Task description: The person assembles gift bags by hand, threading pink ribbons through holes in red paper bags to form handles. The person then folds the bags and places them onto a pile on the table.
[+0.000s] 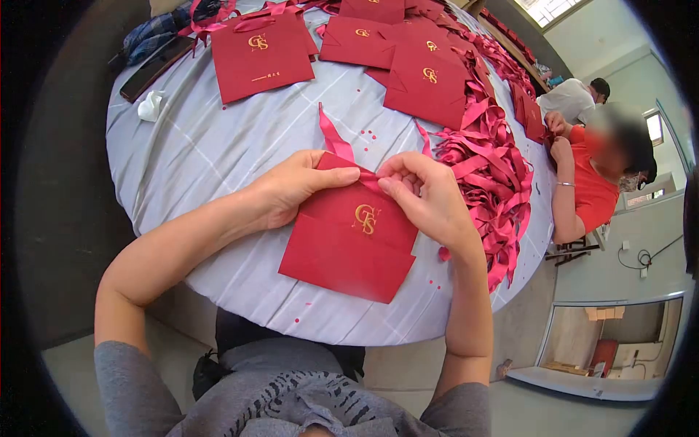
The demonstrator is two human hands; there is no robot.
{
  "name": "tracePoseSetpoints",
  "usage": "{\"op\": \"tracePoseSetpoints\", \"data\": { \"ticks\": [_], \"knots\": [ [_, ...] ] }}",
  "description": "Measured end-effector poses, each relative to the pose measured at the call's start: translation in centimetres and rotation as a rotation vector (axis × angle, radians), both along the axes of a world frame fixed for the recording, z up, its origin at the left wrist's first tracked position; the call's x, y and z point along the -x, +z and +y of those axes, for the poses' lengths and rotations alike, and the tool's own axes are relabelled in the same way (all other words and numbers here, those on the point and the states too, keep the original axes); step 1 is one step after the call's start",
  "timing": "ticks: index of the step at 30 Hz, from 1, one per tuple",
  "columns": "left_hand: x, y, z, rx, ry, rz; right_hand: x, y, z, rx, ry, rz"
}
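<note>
A red paper bag with a gold logo lies at the near side of the table, its top edge between my hands. My left hand grips the bag's upper left edge, thumb across the front. At the upper right edge, my right hand pinches the pink ribbon between thumb and finger. One ribbon end stretches up and away past the bag's top. The fingers hide how the ribbon passes through the bag.
Loose pink ribbons are heaped on the right. Red bags lie at the far side, one farther left. A phone and crumpled tissue sit at left. A co-worker handles a bag at right; another person is behind.
</note>
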State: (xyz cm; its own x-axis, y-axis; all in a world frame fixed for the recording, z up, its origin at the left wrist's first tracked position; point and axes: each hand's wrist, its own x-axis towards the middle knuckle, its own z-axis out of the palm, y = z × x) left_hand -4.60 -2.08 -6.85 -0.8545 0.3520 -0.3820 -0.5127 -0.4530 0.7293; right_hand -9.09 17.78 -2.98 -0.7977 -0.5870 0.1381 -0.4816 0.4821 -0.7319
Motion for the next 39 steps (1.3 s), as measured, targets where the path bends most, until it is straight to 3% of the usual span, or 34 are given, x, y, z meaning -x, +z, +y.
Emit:
{"op": "tracePoseSetpoints", "data": {
  "ticks": [9, 18, 22, 23, 28, 31, 34, 39],
  "knots": [
    [-0.5, 0.4, 0.3, -0.046, -0.035, -0.026, 0.0, 1.6, 0.7, -0.089, 0.186, -0.235],
    [-0.7, 0.2, 0.3, -0.125, -0.07, 0.002, 0.8, 1.3, 1.1, -0.081, 0.317, -0.193],
    [-0.7, 0.3, 0.4, -0.073, -0.072, 0.004, 0.7, 1.3, 1.2, -0.036, 0.261, -0.294],
    [-0.7, 0.3, 0.3, -0.033, -0.04, -0.011, 0.9, 0.9, 1.3, -0.061, 0.299, -0.122],
    [-1.1, 1.3, 0.7, 0.191, 0.002, 0.029, -0.6, -0.7, -0.4, -0.14, 0.12, 0.248],
    [-0.6, -0.1, 0.5, 0.243, 0.025, 0.095, -0.1, -1.4, -0.8, -0.196, 0.098, 0.056],
    [-0.3, -1.4, 0.2, 0.23, 0.034, 0.14, 0.4, -1.5, -0.3, -0.023, 0.168, -0.048],
    [-0.2, -1.9, -0.5, 0.188, -0.006, 0.154, 1.0, -2.1, -0.3, 0.057, 0.231, -0.074]
  ]
}}
